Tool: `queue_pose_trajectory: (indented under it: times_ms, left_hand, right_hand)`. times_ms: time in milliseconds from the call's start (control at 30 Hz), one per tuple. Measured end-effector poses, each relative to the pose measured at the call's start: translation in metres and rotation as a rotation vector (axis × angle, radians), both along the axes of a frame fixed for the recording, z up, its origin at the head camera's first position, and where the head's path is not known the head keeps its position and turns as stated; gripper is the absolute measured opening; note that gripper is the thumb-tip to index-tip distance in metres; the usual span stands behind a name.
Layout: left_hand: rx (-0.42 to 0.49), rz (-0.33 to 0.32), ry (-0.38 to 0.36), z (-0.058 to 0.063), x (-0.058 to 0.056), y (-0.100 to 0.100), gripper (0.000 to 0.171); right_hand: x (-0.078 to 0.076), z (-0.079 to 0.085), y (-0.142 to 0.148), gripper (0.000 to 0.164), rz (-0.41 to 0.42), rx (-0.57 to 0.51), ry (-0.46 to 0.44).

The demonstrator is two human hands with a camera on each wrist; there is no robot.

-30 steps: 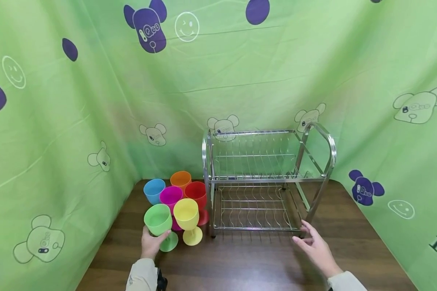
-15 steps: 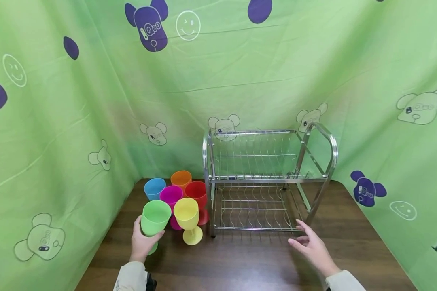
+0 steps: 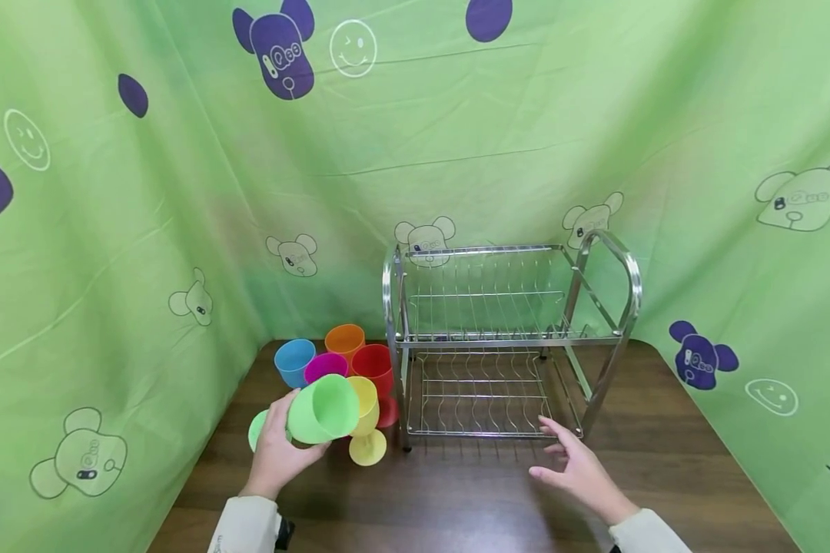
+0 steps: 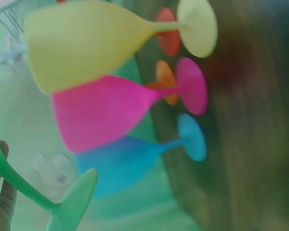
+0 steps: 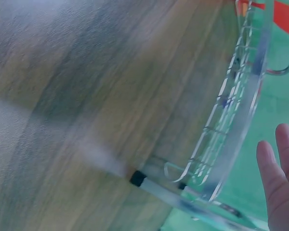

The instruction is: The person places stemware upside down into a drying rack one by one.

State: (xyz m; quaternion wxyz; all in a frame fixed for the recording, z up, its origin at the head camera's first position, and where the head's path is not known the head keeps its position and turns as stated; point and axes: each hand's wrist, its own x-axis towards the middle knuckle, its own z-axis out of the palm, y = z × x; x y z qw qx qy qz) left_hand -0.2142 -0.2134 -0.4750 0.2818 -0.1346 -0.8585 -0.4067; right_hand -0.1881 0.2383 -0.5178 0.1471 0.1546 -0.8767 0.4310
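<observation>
While the left hand (image 3: 277, 452) has its grip curled round the bowl near the stem, the light green goblet (image 3: 323, 408) is off the surface (image 3: 470, 491) at the near left, tilted, its foot to the left and its mouth toward the right. Partly hidden behind it stands the yellow goblet (image 3: 370, 407), upright; whether the two touch, I cannot tell. Farther back are the magenta goblet (image 3: 325, 367), the blue goblet (image 3: 294, 362) to its left, the orange goblet (image 3: 344, 338) at the far side and the red goblet (image 3: 373, 367) to the right, just beside the two-tier metal rack (image 3: 512, 342). Near the rack's near right corner, the right hand (image 3: 576, 470) has its grip loosely spread. Printed green cloth (image 3: 360, 153) hangs along the far, left and right sides.
</observation>
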Motion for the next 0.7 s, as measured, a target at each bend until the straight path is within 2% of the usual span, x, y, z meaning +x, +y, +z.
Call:
queue_pose_trajectory:
  times_ms: [133, 267, 467, 700]
  left_hand:
    - [-0.146, -0.077, 0.204, 0.008, -0.001, 0.012, 0.087]
    - [-0.254, -0.108, 0.340, 0.015, -0.002, 0.023, 0.086]
    - [-0.353, -0.124, 0.436, 0.021, -0.002, 0.046, 0.085]
    - [-0.422, -0.178, 0.493, 0.019, -0.006, 0.079, 0.087]
  right_hand:
    - [0.001, 0.004, -0.004, 0.080, 0.040, 0.012, 0.043]
    - [0.002, 0.008, -0.009, 0.082, 0.076, 0.007, 0.077]
    - [0.004, 0.012, -0.018, 0.084, 0.115, 0.005, 0.130]
    - [0.006, 0.018, -0.031, 0.088, 0.157, 0.009, 0.139]
